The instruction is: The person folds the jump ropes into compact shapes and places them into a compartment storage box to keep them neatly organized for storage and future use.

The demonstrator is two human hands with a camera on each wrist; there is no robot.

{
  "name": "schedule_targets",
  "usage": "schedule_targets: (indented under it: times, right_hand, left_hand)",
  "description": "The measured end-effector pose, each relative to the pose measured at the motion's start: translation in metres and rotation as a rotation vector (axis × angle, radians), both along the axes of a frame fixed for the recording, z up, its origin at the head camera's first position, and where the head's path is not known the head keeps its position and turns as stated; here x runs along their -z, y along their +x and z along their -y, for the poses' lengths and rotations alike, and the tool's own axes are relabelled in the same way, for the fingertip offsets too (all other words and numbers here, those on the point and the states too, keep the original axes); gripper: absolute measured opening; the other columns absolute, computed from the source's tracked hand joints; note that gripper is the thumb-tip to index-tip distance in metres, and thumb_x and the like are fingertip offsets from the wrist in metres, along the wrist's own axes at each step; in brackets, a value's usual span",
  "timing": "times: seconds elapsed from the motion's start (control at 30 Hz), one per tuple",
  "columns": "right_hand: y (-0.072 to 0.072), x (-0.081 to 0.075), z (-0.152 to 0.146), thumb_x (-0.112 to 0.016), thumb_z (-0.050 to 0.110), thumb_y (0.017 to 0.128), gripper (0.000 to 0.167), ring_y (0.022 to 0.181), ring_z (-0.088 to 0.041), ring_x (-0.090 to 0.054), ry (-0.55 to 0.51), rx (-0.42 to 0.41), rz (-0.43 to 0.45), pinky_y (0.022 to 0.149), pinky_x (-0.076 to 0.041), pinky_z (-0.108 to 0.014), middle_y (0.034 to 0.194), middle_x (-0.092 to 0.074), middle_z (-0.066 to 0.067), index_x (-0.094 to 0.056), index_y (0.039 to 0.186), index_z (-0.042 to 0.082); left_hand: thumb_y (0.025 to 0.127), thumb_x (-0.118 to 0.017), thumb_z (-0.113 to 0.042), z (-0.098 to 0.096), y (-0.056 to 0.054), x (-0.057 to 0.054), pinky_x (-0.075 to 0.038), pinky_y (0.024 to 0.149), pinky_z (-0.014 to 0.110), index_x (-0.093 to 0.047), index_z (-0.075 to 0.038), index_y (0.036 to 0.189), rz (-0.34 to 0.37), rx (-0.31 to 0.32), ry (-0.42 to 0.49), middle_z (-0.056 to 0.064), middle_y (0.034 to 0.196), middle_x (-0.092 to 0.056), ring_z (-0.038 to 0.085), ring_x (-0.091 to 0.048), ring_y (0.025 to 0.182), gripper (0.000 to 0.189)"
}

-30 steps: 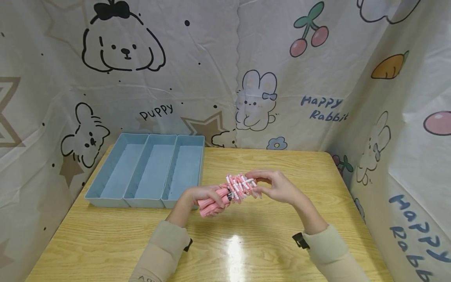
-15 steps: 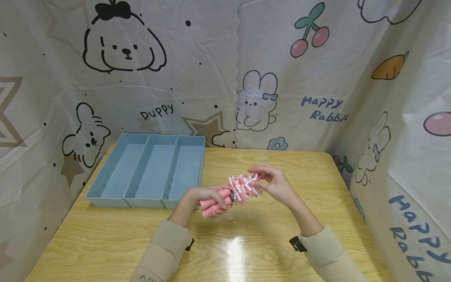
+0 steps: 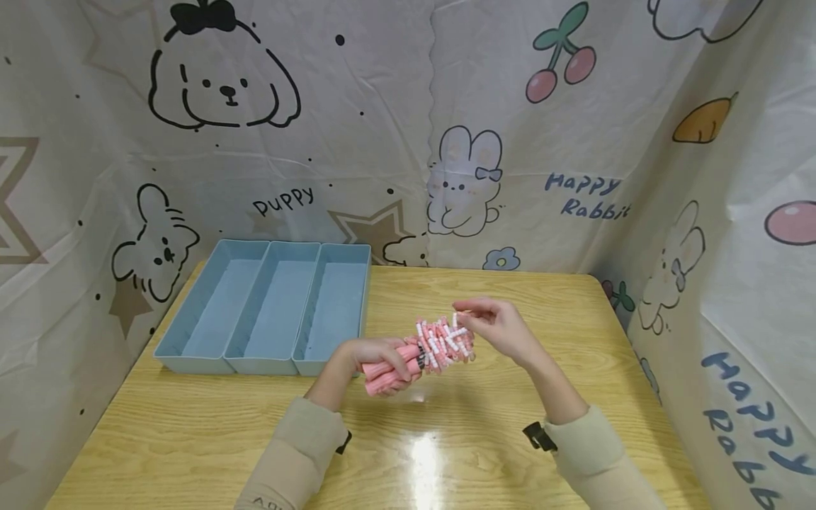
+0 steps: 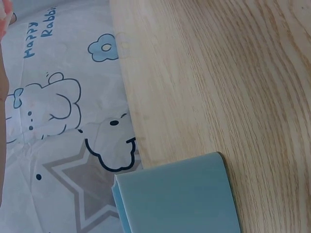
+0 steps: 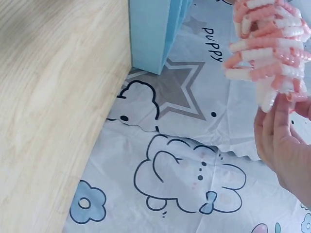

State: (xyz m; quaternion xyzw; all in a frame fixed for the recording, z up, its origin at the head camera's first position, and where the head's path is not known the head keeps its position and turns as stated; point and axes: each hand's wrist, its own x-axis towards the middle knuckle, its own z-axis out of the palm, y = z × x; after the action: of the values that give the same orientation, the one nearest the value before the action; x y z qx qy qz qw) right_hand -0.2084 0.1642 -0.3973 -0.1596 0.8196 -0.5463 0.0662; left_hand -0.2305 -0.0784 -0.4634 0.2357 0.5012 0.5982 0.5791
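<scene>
A beaded jump rope (image 3: 444,346), pink and white, is wound into a thick bundle beside its two pink handles. My left hand (image 3: 382,358) grips the handles above the table. With thumb and fingertips, my right hand (image 3: 500,327) pinches beads at the bundle's far end. Closer up in the right wrist view, the right hand (image 5: 282,138) meets the lower end of the wound jump rope (image 5: 272,46). Only a sliver of skin and a pink bit show at the left edge of the left wrist view.
Behind the left hand, a light blue tray (image 3: 263,367) with three compartments stands at the table's back left. The wooden table (image 3: 510,453) reaches back to a patterned cloth (image 3: 382,142), which also hangs along both sides.
The right hand shifts slightly at the bundle's end, its fingertips moving to the upper part. A white beaded piece now sticks up by them. The left hand's grip barely moves.
</scene>
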Motion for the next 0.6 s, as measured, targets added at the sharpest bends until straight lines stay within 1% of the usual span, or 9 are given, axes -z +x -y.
schedule_targets:
  times: [0.13,0.23,0.33,0.43,0.53,0.6]
  right_hand:
    - [0.0005,-0.0031,0.0007,-0.057,0.012,0.09,0.024,0.086,-0.018,-0.059,0.069,-0.021,-0.015,0.073,-0.051,-0.024,0.101,-0.062,-0.016,-0.061,0.106,-0.005]
    - [0.0003,-0.0022,0.001,-0.052,0.014,0.093,0.024,0.084,-0.018,-0.059,0.093,-0.028,-0.019,0.071,-0.051,-0.026,0.096,-0.062,-0.013,-0.058,0.107,-0.004]
    - [0.0007,-0.0013,0.0013,-0.049,0.016,0.094,0.024,0.077,-0.016,-0.058,0.105,-0.013,-0.025,0.066,-0.05,-0.026,0.09,-0.062,-0.011,-0.057,0.107,-0.003]
    - [0.0006,-0.0003,0.001,-0.048,0.016,0.095,0.023,0.068,-0.014,-0.055,0.103,-0.001,-0.039,0.058,-0.048,-0.026,0.082,-0.061,-0.008,-0.056,0.106,-0.003]
    - [-0.0001,0.0015,0.0005,-0.048,0.016,0.095,0.023,0.058,-0.011,-0.049,0.107,0.005,-0.049,0.05,-0.042,-0.024,0.074,-0.059,-0.006,-0.055,0.104,-0.004]
    - [-0.0008,0.0028,0.0008,-0.047,0.015,0.095,0.023,0.056,-0.01,-0.05,0.093,0.016,-0.027,0.049,-0.043,-0.024,0.072,-0.059,-0.007,-0.052,0.105,-0.006]
  left_hand:
    - [0.078,-0.045,0.0,-0.0007,-0.0001,-0.001,-0.042,0.043,0.024,-0.051,-0.002,0.083,-0.006,0.013,-0.007,0.005,0.06,-0.052,0.012,-0.048,0.046,0.008]
    - [0.077,-0.045,0.001,-0.0012,0.0002,-0.001,-0.041,0.043,0.024,-0.052,-0.002,0.084,0.01,0.031,-0.013,0.005,0.06,-0.052,0.012,-0.048,0.047,0.009]
    - [0.077,-0.045,0.001,-0.0017,0.0011,-0.0006,-0.039,0.043,0.024,-0.051,-0.002,0.085,0.036,0.069,-0.003,0.004,0.059,-0.05,0.011,-0.046,0.047,0.01]
    - [0.077,-0.045,-0.001,-0.0018,0.0021,0.0004,-0.038,0.042,0.024,-0.05,-0.002,0.084,0.047,0.099,0.008,0.003,0.058,-0.048,0.011,-0.044,0.046,0.009]
    - [0.077,-0.044,0.0,-0.002,0.0033,0.0013,-0.038,0.043,0.023,-0.05,-0.002,0.082,0.036,0.098,0.004,0.003,0.058,-0.049,0.011,-0.044,0.046,0.009]
    - [0.076,-0.044,0.001,-0.0023,0.0045,0.0005,-0.039,0.043,0.023,-0.051,-0.002,0.081,0.019,0.103,0.002,0.002,0.057,-0.05,0.011,-0.045,0.046,0.009]
